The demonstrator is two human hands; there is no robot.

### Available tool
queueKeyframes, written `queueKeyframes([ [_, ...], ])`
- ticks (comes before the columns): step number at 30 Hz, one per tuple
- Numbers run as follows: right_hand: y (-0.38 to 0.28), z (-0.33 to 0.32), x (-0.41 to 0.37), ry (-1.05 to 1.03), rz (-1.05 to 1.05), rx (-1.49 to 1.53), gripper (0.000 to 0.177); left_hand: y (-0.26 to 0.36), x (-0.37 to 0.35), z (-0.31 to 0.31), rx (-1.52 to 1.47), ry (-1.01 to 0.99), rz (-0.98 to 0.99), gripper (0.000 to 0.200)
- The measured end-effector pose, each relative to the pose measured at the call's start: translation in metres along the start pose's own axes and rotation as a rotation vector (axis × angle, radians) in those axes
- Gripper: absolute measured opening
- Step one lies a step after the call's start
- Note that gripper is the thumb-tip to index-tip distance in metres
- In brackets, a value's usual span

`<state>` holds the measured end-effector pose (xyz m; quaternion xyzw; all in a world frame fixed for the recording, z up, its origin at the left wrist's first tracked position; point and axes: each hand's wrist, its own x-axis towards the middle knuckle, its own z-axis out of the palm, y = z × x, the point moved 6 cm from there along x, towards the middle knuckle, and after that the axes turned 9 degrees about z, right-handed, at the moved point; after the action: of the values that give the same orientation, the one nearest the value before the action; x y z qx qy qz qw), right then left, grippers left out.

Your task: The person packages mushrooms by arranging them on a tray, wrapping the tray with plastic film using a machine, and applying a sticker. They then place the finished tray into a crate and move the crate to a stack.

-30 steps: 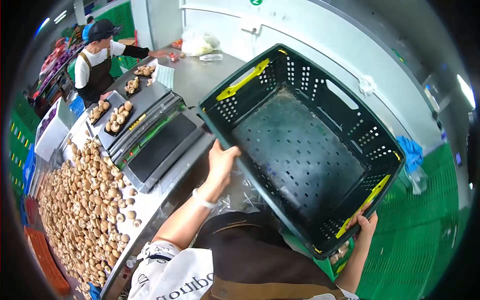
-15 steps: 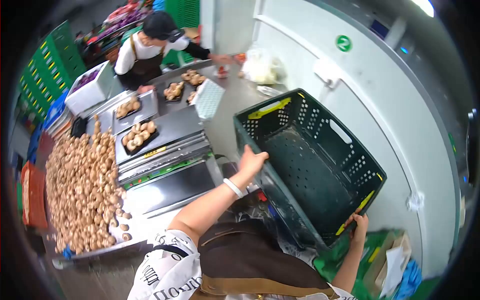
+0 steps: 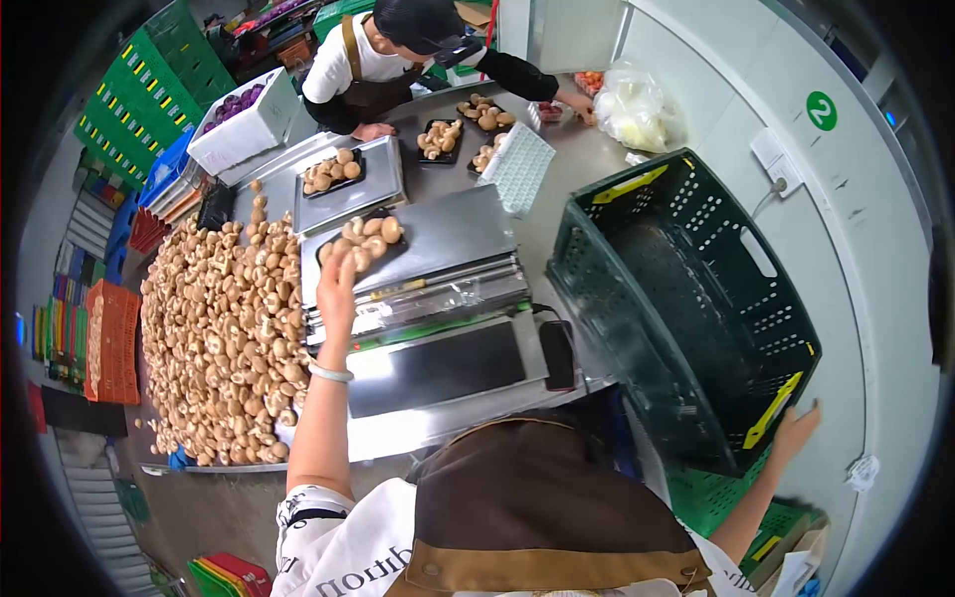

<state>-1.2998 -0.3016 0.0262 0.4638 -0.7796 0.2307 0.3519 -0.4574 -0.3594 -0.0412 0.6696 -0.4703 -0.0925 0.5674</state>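
Note:
Stretched out over the metal wrapping machine [image 3: 453, 224], my left hand [image 3: 336, 297] has its fingers extended at the near left edge of a black tray of mushrooms [image 3: 368, 242]. A big dark green plastic crate [image 3: 637, 318] with yellow handles stands tilted at the right, nothing inside it. My right hand [image 3: 793, 433] is beside the crate's near right corner, close to a yellow handle [image 3: 773, 410], fingers apart. Left of the machine lies a large heap of loose brown mushrooms [image 3: 224, 338].
Across the table a co-worker [image 3: 383, 60] reaches toward a small punnet [image 3: 548, 111]. More trays of mushrooms [image 3: 439, 141] stand there, with a stack of white trays [image 3: 520, 167]. A phone [image 3: 557, 355] lies by the machine. The wall [image 3: 846, 249] is at the right.
My left hand has let go of the crate's rim and moved left to the mushroom tray. My right hand has loosened from the yellow handle. The view has shifted.

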Motion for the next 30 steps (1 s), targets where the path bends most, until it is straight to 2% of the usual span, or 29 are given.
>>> queueKeyframes([
  [2, -0.120, -0.069, 0.024, 0.035, -0.042, 0.083, 0.038, -0.015, 0.028, -0.032, 0.290, -0.042, 0.143, 0.039],
  [4, -0.235, -0.091, 0.020, -0.332, 0.212, 0.717, 0.036, -0.037, 0.053, -0.032, 0.374, -0.190, 0.194, 0.055],
  [5, -0.290, -0.088, 0.006, -0.475, 0.225, 0.848, 0.036, -0.048, 0.061, -0.027, 0.443, -0.241, 0.264, 0.061],
  [7, -0.419, -0.113, -0.029, -0.729, -0.139, 0.918, 0.033, -0.070, 0.077, -0.013, 0.534, -0.343, 0.362, 0.075],
  [8, -0.472, -0.108, -0.056, -0.865, -0.243, 1.121, 0.034, -0.081, 0.081, -0.008, 0.522, -0.398, 0.350, 0.080],
  [9, -0.526, -0.121, -0.075, -0.754, -0.662, 1.067, 0.036, -0.091, 0.083, -0.003, 0.500, -0.438, 0.334, 0.082],
  [10, -0.569, -0.110, -0.103, -0.701, -0.895, 1.097, 0.039, -0.100, 0.084, 0.001, 0.479, -0.480, 0.316, 0.084],
  [11, -0.608, -0.103, -0.123, -0.717, -0.985, 1.097, 0.040, -0.104, 0.083, 0.006, 0.502, -0.500, 0.304, 0.086],
  [14, -0.702, -0.072, -0.160, -0.740, -1.048, 1.106, 0.047, -0.106, 0.082, 0.014, 0.405, -0.489, 0.323, 0.084],
  [16, -0.742, -0.050, -0.175, -0.751, -1.077, 1.091, 0.050, -0.097, 0.082, 0.017, 0.379, -0.418, 0.357, 0.083],
  [19, -0.770, -0.005, -0.202, -0.857, -1.158, 1.078, 0.054, -0.087, 0.082, 0.030, 0.349, -0.463, 0.425, 0.081],
  [23, -0.749, 0.006, -0.187, -1.066, -1.002, 1.103, 0.062, -0.081, 0.086, 0.044, 0.300, -0.541, 0.418, 0.085],
  [26, -0.734, 0.004, -0.172, -1.147, -0.745, 1.468, 0.064, -0.072, 0.087, 0.059, 0.239, -0.601, 0.447, 0.085],
  [27, -0.736, 0.000, -0.175, -1.145, -0.831, 1.444, 0.065, -0.071, 0.085, 0.064, 0.234, -0.615, 0.464, 0.085],
  [30, -0.747, 0.009, -0.207, -0.971, -1.110, 1.073, 0.067, -0.069, 0.084, 0.073, 0.236, -0.636, 0.510, 0.086],
])
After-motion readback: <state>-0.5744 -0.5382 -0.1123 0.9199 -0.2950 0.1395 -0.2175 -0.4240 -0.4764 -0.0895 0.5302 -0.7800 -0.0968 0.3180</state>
